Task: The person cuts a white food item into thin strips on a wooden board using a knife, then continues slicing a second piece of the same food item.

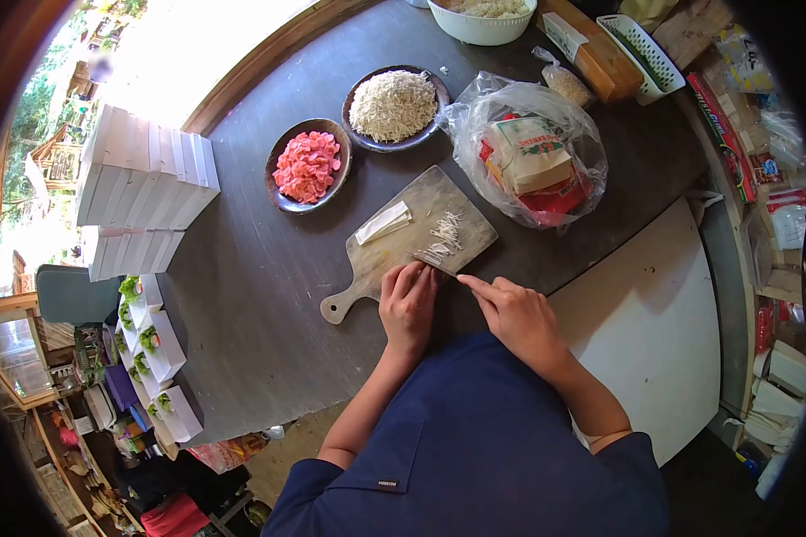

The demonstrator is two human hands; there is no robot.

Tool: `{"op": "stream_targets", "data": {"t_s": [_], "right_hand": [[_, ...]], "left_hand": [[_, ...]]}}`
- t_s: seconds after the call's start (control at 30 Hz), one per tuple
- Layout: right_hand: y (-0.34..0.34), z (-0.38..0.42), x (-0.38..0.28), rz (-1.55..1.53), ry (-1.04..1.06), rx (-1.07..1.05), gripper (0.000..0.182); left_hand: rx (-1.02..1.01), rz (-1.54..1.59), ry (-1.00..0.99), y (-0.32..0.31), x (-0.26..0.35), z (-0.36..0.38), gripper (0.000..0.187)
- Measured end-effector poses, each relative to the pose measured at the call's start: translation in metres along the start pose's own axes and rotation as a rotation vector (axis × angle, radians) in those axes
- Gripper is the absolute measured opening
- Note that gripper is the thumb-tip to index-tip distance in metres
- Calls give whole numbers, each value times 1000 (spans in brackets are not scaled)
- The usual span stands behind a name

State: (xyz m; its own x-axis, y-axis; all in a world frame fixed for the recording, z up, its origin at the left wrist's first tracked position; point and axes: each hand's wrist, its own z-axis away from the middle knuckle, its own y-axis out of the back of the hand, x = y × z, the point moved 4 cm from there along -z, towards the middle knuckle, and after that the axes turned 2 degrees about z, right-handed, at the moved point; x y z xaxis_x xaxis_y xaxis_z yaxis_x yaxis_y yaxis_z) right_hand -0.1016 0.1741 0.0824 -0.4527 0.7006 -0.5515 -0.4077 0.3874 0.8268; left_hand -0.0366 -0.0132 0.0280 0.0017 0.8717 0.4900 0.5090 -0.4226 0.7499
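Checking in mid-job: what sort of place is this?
Likely a small food-preparation kitchen: the right hand holds a knife over a cutting board bearing thin white strips, and stacked white boxes, perhaps packaging, stand nearby.

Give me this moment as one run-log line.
right hand: holding knife | left hand: fingers curled near knife, grip hidden | cutting board: thin white shreds, wider white strips

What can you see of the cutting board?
The cutting board looks wooden, pale and worn, roughly rectangular with rounded corners and a handle with a round hole. It lies flat, angled, on the dark tabletop. Pale strips and thin shreds rest on it. The left hand and knife are at its near edge; contact there is unclear.
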Motion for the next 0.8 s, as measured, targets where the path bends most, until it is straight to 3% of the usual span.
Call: {"op": "stream_targets", "data": {"t_s": [0.8], "right_hand": [[6, 9, 7, -66, 30, 37, 40]], "left_hand": [[10, 14, 12, 0, 0, 1, 23]]}}
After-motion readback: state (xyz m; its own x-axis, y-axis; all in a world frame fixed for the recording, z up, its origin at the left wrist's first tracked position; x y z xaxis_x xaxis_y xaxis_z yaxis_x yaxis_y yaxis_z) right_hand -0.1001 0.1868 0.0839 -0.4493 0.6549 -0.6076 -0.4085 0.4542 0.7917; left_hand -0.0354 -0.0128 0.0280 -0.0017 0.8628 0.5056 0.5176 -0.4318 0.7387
